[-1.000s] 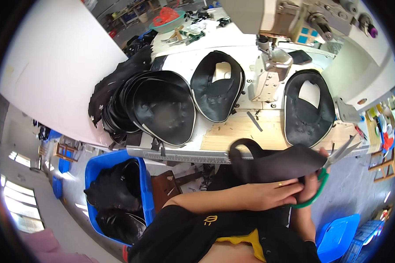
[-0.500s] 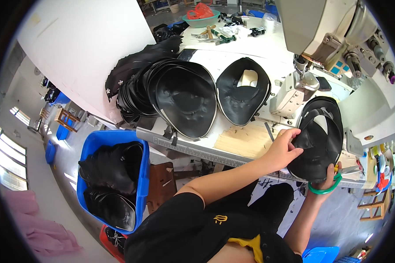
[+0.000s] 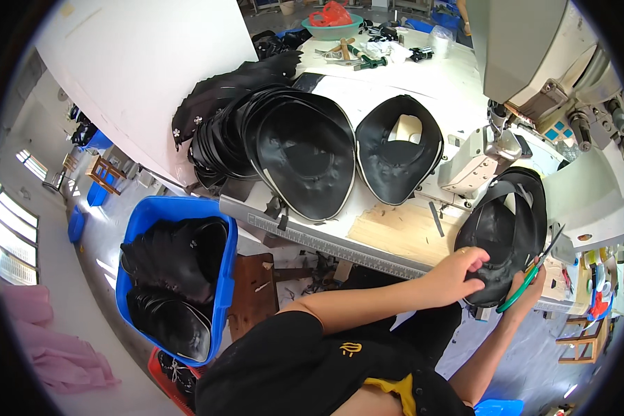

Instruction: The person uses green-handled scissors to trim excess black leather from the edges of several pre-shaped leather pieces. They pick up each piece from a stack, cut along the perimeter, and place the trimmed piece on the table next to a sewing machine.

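At the right end of the bench, a black leather piece (image 3: 496,239), cupped like a shoe upper, lies beside the sewing machine. My left hand (image 3: 457,277) is at its near left edge, thumb and forefinger apart, with nothing visibly held between them. In my right hand (image 3: 527,291) is a pair of scissors (image 3: 523,290) with green handles, its blades pointing up and away past the leather's right side. Two more cupped black pieces stand farther left: a single one (image 3: 399,149) and the front one (image 3: 301,156) of a nested stack.
The sewing machine (image 3: 475,166) rises behind the leather at right. A metal ruler (image 3: 326,247) runs along the bench's front edge. Below left, a blue bin (image 3: 227,277) holds black leather pieces. Hammers and other tools (image 3: 343,50) lie at the back, near a green basin (image 3: 333,31).
My left hand has come down toward the leather's near edge. The scissors have swung from lying across my right wrist to pointing upward. The whole view has shifted slightly.
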Demonstrator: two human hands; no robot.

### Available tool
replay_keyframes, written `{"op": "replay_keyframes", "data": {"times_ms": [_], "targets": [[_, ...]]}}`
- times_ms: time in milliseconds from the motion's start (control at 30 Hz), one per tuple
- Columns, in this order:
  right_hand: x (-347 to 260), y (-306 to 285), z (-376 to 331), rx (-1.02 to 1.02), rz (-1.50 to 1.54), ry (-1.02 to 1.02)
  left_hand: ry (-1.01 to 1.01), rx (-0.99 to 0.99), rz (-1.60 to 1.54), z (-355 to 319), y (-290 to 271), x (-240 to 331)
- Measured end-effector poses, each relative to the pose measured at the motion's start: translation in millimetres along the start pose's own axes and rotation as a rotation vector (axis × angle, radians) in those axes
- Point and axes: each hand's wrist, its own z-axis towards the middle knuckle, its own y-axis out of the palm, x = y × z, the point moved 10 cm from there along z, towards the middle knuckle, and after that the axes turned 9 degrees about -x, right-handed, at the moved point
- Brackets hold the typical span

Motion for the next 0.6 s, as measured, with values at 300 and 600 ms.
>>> {"op": "replay_keyframes", "data": {"times_ms": [300,600], "targets": [[-13,-13,-6,0.157,0.01,-0.132,0.341,0.312,0.464,1,-40,38],[-8,0,-15,-0.036,0.124,0.174,0.182,0.313,0.909,50,-60,49]]}}
